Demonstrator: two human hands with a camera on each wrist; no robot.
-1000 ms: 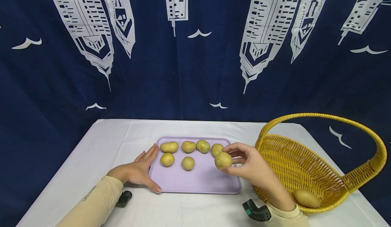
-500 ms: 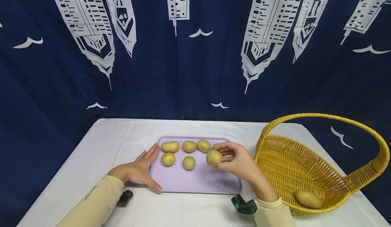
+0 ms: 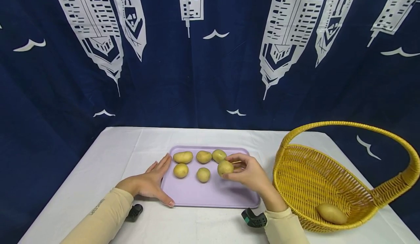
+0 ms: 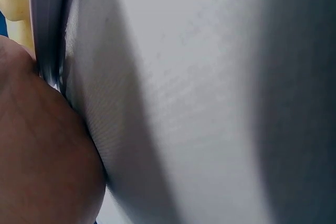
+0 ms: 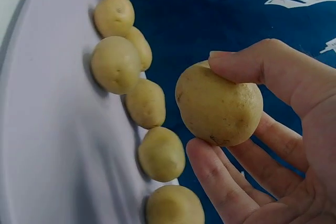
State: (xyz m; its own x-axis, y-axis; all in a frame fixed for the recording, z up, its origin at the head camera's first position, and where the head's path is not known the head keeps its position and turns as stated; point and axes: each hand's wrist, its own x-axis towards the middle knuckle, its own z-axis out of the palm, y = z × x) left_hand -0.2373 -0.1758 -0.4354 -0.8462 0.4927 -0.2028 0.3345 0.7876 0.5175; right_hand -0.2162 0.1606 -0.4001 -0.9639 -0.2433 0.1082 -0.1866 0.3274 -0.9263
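Note:
A lilac tray (image 3: 210, 196) lies on the white table with several yellow potatoes (image 3: 183, 157) in two rows. My right hand (image 3: 237, 169) pinches one potato (image 3: 225, 167) between thumb and fingers, low over the tray to the right of the front row. In the right wrist view that potato (image 5: 219, 111) sits in my fingertips beside the row on the tray (image 5: 47, 129). My left hand (image 3: 149, 184) lies flat with straight fingers against the tray's left edge. Its palm (image 4: 42, 156) fills the left wrist view next to the tray rim (image 4: 47, 24).
A yellow wicker basket (image 3: 315, 185) with a tall handle stands to the right of the tray, one potato (image 3: 332, 213) in it. A dark blue curtain hangs behind the table. White tablecloth (image 3: 108, 156) stretches left of the tray.
My right hand has carried the potato leftward from the tray's right edge and lower, over the tray by the front row. The left hand has stayed put.

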